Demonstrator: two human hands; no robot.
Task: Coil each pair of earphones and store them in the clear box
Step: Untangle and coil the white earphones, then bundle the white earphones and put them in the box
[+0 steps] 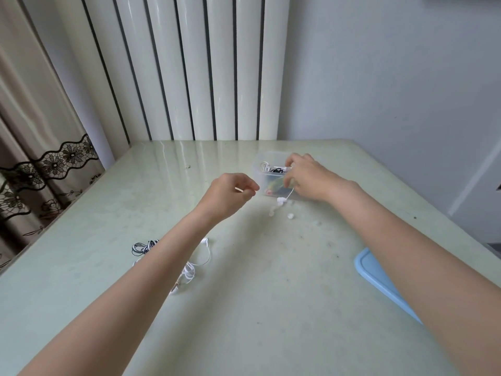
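Pale green tabletop [271,308], glossy, scuffed with small dark specks; set against white ribbed panels, lace-edged curtain at far left.

Both forearms reach forward over the surface.

Light blue lid [379,278] lies flat near the right edge, partly under the right forearm.

Clear box [259,161] sits toward the far middle of the tabletop, open on top. Inside: coiled black and white cords at the back, a green-and-red item lower down, not identifiable.

Right hand [311,177] is at the box, covering its right side; fingers curled down and pinching a white earphone cord [290,193]. That cord hangs from the fingers in front of the box, with white earbuds [280,201] dangling just above the tabletop. Small white pieces lie on the surface just below them.

Left hand [230,192] is raised just left of the box, fingers curled in, thumb and forefinger pinched together; a thin pale strand seems caught between them, too fine to be sure.

Loose white earphones [198,263] lie tangled near the left forearm, partly hidden by it. A black-and-white striped cord [142,248] lies bunched just to their left.
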